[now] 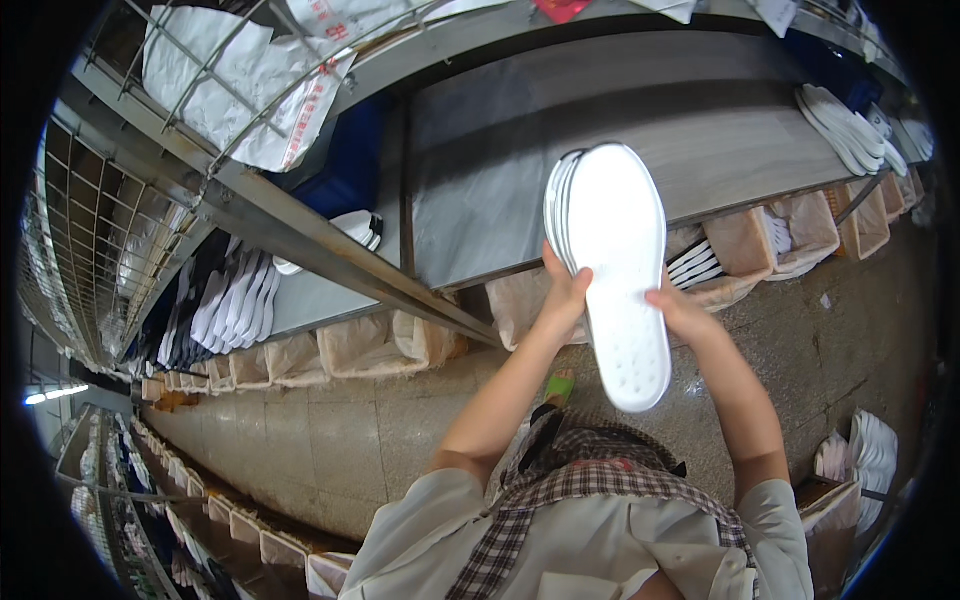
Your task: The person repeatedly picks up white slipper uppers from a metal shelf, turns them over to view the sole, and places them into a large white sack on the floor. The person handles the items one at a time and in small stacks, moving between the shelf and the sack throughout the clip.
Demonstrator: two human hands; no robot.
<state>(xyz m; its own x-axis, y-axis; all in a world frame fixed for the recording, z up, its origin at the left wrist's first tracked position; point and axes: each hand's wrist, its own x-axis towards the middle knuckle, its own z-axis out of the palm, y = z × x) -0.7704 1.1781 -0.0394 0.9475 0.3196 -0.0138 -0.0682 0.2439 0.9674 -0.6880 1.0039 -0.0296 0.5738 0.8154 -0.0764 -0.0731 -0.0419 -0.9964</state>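
Observation:
A stack of white shoe soles [622, 250] is held up in front of me, over the near edge of the grey worktable [480, 150]. The top sole lies face up, with small round dimples at its heel end, nearest me. Several more soles with dark edges show beneath it, fanned out to the left. My left hand [568, 292] grips the stack's left side, thumb along the edge. On the right side, my right hand [680, 312] closes around the edge near the middle. The fingers under the stack are hidden.
Lined bins [740, 250] run along the table's near edge, some with white soles inside. More soles [838, 130] lie at the table's right end and others [240, 300] at left. A metal post [330, 240] and wire shelf stand left; soles [872, 455] fill a bin at lower right.

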